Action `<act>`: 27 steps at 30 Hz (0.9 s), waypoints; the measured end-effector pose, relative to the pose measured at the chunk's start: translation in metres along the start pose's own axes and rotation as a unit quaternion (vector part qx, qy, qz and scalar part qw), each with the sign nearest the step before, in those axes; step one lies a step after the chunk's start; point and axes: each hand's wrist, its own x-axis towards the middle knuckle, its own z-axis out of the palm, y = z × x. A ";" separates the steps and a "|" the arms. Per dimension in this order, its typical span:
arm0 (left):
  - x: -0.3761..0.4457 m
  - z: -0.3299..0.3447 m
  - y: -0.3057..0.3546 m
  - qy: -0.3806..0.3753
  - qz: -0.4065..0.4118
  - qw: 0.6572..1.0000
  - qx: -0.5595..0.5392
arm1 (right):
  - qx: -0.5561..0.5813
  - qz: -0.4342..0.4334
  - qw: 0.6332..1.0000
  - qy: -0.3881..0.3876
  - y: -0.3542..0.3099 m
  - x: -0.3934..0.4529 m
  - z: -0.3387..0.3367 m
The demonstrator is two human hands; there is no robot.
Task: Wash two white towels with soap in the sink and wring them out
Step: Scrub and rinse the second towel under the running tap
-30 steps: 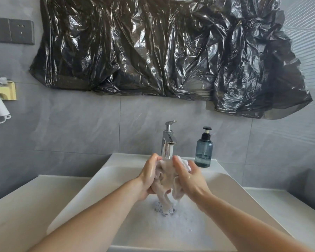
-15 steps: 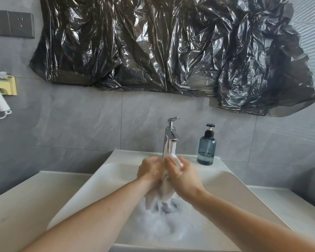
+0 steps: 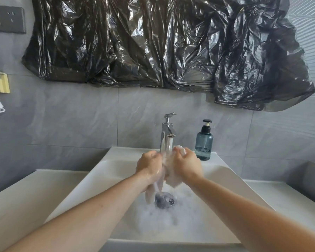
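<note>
Both hands scrub one white towel under the faucet, over the sink drain.

Left hand [image 3: 149,165] at 9 o'clock of the towel [image 3: 168,172], grip clenched round it; right hand [image 3: 187,166] at 3 o'clock, grip also clenched round it. Towel tail hangs just above the drain [image 3: 164,200], suds around. Only one towel visible. Risk: tail slips into the drain, or soapy cloth slides out of the wet grip. Faucet [image 3: 167,133] sits close at 12 o'clock, knuckles could hit it; soap bottle [image 3: 204,142] near at 1 o'clock. Sink [image 3: 98,171] has open room at 6 o'clock; bench [image 3: 16,193] flanks it.
</note>
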 end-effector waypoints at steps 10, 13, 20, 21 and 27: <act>0.001 -0.002 0.002 -0.050 0.018 0.999 -0.013 | -0.031 -0.027 0.999 -0.001 0.000 -0.002 -0.003; 0.001 -0.005 0.003 -0.034 0.010 0.999 -0.007 | 0.009 -0.071 0.995 -0.066 0.009 -0.019 0.007; -0.005 -0.004 0.001 -0.086 0.049 0.995 0.023 | -0.055 -0.054 0.997 0.015 0.016 -0.002 -0.012; -0.003 -0.006 0.001 -0.095 0.049 0.994 0.016 | -0.068 -0.075 0.995 0.010 0.020 -0.005 -0.012; 0.000 -0.016 -0.007 -0.109 0.100 0.958 0.245 | -0.159 -0.070 0.984 -0.048 0.035 -0.006 -0.021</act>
